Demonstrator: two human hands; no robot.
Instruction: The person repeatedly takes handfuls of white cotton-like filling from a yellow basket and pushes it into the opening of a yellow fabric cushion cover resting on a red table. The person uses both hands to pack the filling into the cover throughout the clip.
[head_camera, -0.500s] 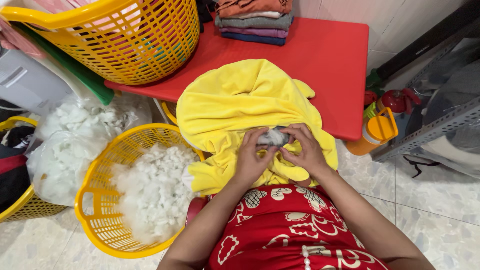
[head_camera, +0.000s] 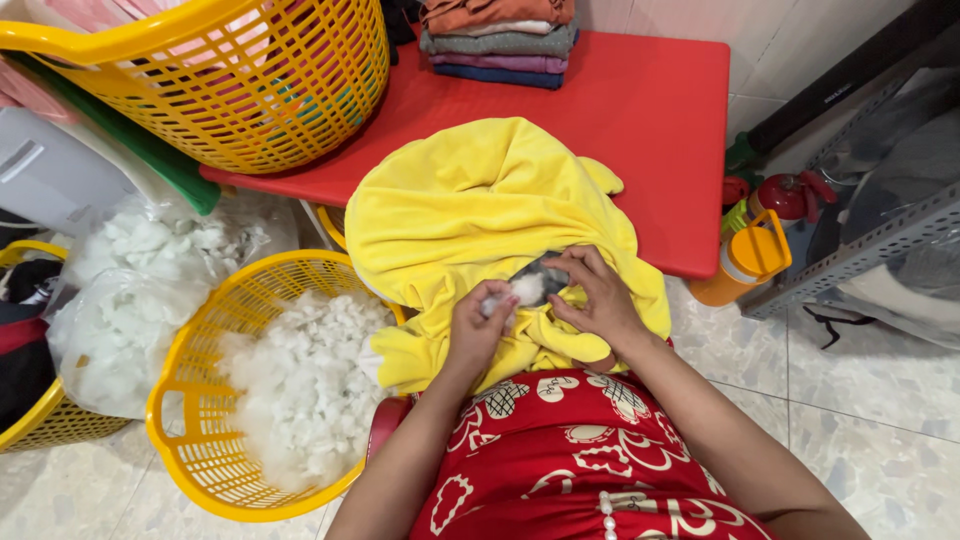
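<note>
A yellow plush fabric cover (head_camera: 480, 210) lies draped over the edge of the red table (head_camera: 650, 120) and onto my lap. My left hand (head_camera: 478, 330) pinches a tuft of white stuffing (head_camera: 522, 290) at a small opening in the cover. My right hand (head_camera: 598, 300) grips the yellow fabric at the edge of that opening, right beside the tuft. The inside of the opening looks grey.
A yellow basket (head_camera: 190, 400) full of white stuffing stands on the floor at my left, next to clear bags of stuffing (head_camera: 120, 290). A big yellow basket (head_camera: 230, 90) and folded clothes (head_camera: 498, 40) sit on the table. An orange bottle (head_camera: 745, 262) stands at right.
Both hands stay at the opening. My left hand has shifted slightly and now pinches the white tuft at the hole.
</note>
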